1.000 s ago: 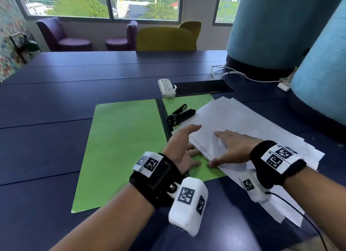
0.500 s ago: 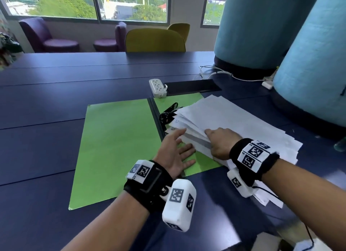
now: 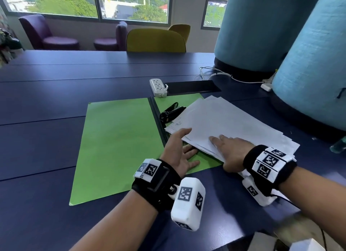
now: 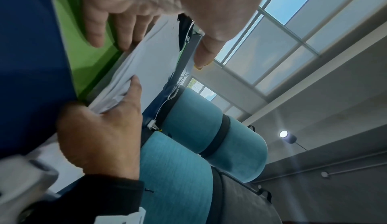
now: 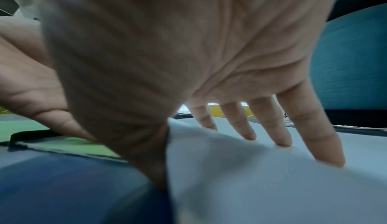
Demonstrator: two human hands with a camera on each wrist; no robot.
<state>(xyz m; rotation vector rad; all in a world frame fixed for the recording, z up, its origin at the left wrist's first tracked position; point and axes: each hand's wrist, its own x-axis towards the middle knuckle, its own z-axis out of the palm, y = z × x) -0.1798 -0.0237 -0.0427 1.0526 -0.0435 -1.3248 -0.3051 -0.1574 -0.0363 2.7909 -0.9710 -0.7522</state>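
A loose stack of white papers (image 3: 224, 119) lies on the right half of an open green folder (image 3: 119, 142) and overhangs it onto the dark blue table (image 3: 46, 104). My left hand (image 3: 179, 149) stands on edge against the stack's left side. Its fingers are straight along the paper edge (image 4: 155, 49) and its thumb is just over the top sheet. My right hand (image 3: 230, 151) lies flat on the stack near its front corner. The fingers (image 5: 278, 128) are spread and press on the top sheet (image 5: 261, 186), with the thumb at the paper's near edge.
A black stapler-like tool (image 3: 172, 113) lies on the folder, partly under the papers' far corner. Behind it are a white power strip (image 3: 158, 87) and a flat black slab (image 3: 192, 87). Two tall teal cylinders (image 3: 262, 29) and a white cable (image 3: 221, 74) crowd the right side.
My right hand, curled on the fanned sheets half a second ago, now lies flat with its fingers spread. The sheets look more gathered. My left hand stays at the stack's left edge.
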